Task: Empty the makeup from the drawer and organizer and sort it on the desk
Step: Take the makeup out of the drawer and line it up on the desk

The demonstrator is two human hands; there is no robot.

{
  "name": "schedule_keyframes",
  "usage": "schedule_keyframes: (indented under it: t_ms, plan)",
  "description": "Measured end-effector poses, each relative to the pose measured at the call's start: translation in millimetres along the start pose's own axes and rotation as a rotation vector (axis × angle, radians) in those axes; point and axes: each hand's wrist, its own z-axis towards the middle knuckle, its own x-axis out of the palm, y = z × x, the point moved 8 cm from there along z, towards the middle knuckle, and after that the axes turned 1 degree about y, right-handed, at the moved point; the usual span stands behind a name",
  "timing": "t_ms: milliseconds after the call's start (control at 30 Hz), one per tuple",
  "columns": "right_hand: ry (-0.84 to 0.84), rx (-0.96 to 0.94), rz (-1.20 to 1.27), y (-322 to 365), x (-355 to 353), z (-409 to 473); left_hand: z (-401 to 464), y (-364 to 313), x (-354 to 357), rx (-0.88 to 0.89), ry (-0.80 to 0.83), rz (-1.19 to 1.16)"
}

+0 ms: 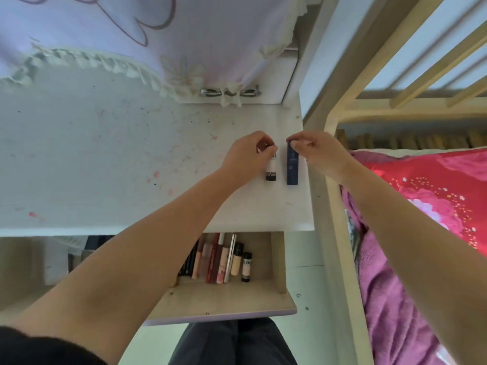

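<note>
White scuffed desk (105, 154) carried two items near its right edge. Left hand (245, 156) pinched small white black-banded tube (271, 173); right hand (320, 154) pinched dark blue rectangular stick (292, 167) just right of it. Best to lay both parallel, apart. Open wooden drawer (224, 299) below held more makeup.

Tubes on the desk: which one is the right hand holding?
The dark blue tube, nearest the desk's right edge. The right hand pinches its far end. The left hand holds the white tube with black bands beside it.
</note>
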Motion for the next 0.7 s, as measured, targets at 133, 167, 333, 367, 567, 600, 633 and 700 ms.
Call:
schedule_keyframes:
  t_ms: [133, 167, 333, 367, 567, 600, 633, 700]
  plan:
    - [-0.089, -0.040, -0.048, -6.4, 1.2, 13.0, 13.6, 3.1, 8.4, 0.027, -0.084, 0.179]
    - [-0.119, -0.055, -0.072, -8.4, 1.6, 13.2, 12.8, 3.0, 9.7, 0.052, -0.123, 0.248]
    - [-0.204, -0.100, -0.098, -12.1, 0.9, 7.0, 2.8, 0.7, 13.1, 0.139, -0.226, 0.369]
    - [-0.205, -0.101, -0.110, -11.0, 1.1, 4.7, 1.7, 0.7, 13.5, 0.125, -0.218, 0.370]
    - [-0.421, -0.122, 0.023, 10.2, -13.4, -54.8, -52.0, -3.6, -10.2, 0.200, -0.291, 0.152]
    - [-0.426, -0.172, 0.045, 15.6, -7.4, -77.1, -75.8, -2.2, -11.3, 0.268, -0.273, 0.125]
    - [-0.366, -0.215, 0.063, 18.6, 8.3, -100.2, -102.5, 3.3, -7.8, 0.321, -0.220, 0.115]
    - [-0.098, -0.241, 0.060, 16.0, 64.1, -142.4, -152.0, 31.1, 16.2, 0.320, -0.029, 0.163]
